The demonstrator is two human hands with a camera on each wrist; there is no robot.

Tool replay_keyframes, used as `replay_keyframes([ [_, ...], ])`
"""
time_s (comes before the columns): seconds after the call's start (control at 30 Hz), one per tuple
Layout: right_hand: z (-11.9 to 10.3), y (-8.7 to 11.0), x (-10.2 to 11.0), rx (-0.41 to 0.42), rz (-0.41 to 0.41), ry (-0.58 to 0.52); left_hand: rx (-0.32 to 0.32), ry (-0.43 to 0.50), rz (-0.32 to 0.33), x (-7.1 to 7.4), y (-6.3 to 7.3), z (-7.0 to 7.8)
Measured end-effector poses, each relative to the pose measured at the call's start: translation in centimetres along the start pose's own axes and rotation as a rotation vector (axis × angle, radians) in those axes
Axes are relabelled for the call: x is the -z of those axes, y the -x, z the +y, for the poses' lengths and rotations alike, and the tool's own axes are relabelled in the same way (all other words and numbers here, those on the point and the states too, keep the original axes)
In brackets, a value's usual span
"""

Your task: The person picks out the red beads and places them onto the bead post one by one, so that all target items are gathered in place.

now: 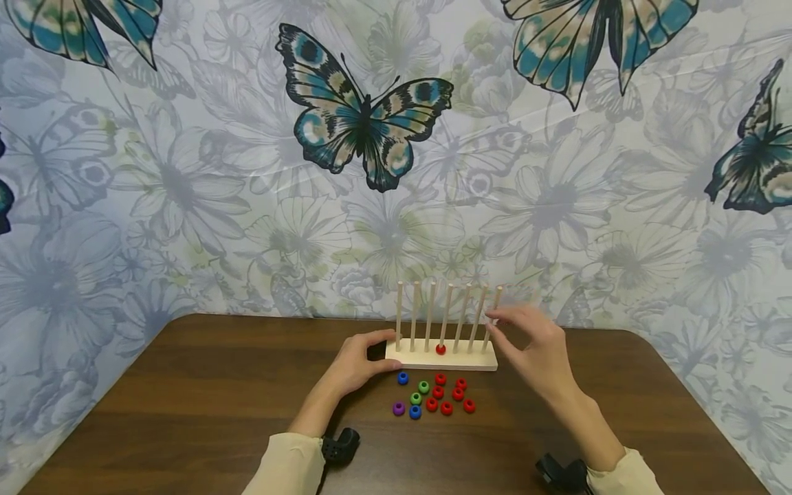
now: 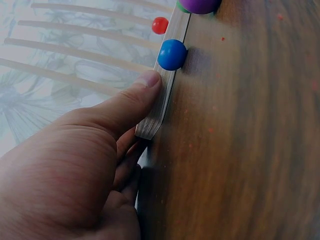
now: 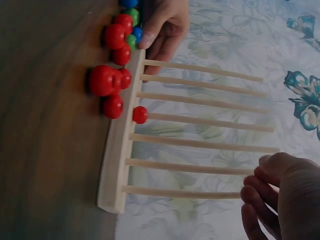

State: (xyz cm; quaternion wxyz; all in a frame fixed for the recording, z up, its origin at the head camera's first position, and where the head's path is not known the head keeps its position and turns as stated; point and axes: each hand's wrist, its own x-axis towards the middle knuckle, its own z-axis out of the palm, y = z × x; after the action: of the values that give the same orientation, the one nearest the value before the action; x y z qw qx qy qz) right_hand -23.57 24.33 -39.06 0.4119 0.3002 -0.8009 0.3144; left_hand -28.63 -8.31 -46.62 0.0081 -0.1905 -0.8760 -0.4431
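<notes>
A pale wooden peg stand [image 1: 408, 358] holds a row of several thin upright pegs. On its middle peg, down at the base, sits a red bead [image 1: 441, 349]. My left hand [image 1: 351, 363] grips the stand's left end, thumb along the front edge and fingers behind. Close by that thumb lies a blue bead [image 2: 172, 55]. At the upper part of the rightmost peg [image 3: 180, 193] is my right hand [image 1: 537, 350], its thumb and forefinger overlapping the peg. No bead shows at those fingertips; I cannot tell whether they pinch the peg.
In front of the stand lie several loose red beads [image 1: 447, 408], two green beads [image 1: 423, 387], another blue bead [image 1: 415, 412] and a purple bead [image 1: 399, 409]. The brown table [image 1: 204, 405] meets a butterfly-patterned cloth [image 1: 247, 227] behind.
</notes>
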Motion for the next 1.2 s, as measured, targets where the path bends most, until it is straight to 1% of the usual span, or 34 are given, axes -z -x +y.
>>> replay_keyframes([
  [0.1, 0.6, 1.1, -0.5, -0.061, -0.11, -0.065, -0.002, -0.003, 0.001, 0.0, 0.0, 0.0],
  [0.2, 0.9, 2.2, -1.3, -0.121, -0.246, -0.138, 0.0, -0.002, 0.0, 0.0, 0.0, 0.0],
  [0.3, 1.0, 2.9, -1.9, -0.163, -0.37, -0.176, 0.0, 0.001, 0.003, -0.1, -0.1, 0.0],
  [0.53, 1.0, 3.4, -2.2, -0.294, -0.62, -0.3, 0.002, -0.003, 0.004, -0.1, -0.1, 0.0],
  [0.6, 1.0, 3.5, -2.2, -0.315, -0.692, -0.326, 0.003, -0.002, 0.003, 0.0, 0.0, 0.1],
  [0.67, 1.0, 3.4, -2.2, -0.316, -0.746, -0.336, 0.007, 0.0, 0.003, 0.0, 0.0, 0.1],
  [0.73, 0.9, 3.4, -2.3, -0.313, -0.783, -0.337, 0.01, 0.001, 0.004, 0.0, 0.0, 0.2],
  [0.8, 0.7, 3.5, -2.4, -0.306, -0.798, -0.338, 0.014, 0.002, 0.003, 0.1, 0.0, 0.2],
  [1.03, 0.4, 3.6, -2.9, -0.267, -0.793, -0.318, 0.017, 0.007, 0.0, 0.1, 0.0, 0.3],
  [1.2, 0.4, 3.8, -3.1, -0.258, -0.779, -0.318, 0.017, 0.006, 0.0, 0.1, -0.1, 0.3],
])
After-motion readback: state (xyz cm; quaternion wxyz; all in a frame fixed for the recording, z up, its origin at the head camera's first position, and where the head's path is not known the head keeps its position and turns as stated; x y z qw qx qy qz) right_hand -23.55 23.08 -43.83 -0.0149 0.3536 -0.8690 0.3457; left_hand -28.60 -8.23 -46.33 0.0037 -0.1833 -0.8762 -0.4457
